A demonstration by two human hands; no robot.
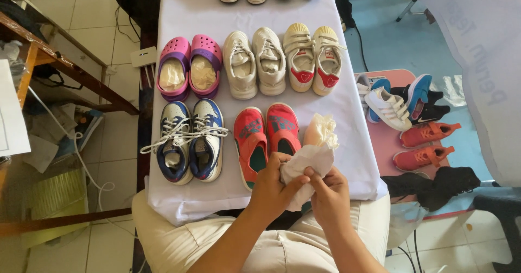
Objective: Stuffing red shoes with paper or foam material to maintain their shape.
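Both my hands hold a wad of white paper (308, 164) over the near edge of the white-covered table (184, 18). My left hand (272, 186) grips its left side and my right hand (326, 190) pinches its lower right part. A second crumpled cream paper wad (321, 130) lies just beyond it. Right beside my left hand sits a pair of red slip-on shoes (266, 137); the right shoe's opening is partly hidden by the paper.
Blue-and-white laced sneakers (190, 140), pink-purple clogs stuffed with paper (190, 67), beige sneakers (254, 61) and cream strap shoes (313, 59) fill the table. More shoes lie on a pink mat (388, 143) to the right. A wooden bench (59, 56) and cables stand left.
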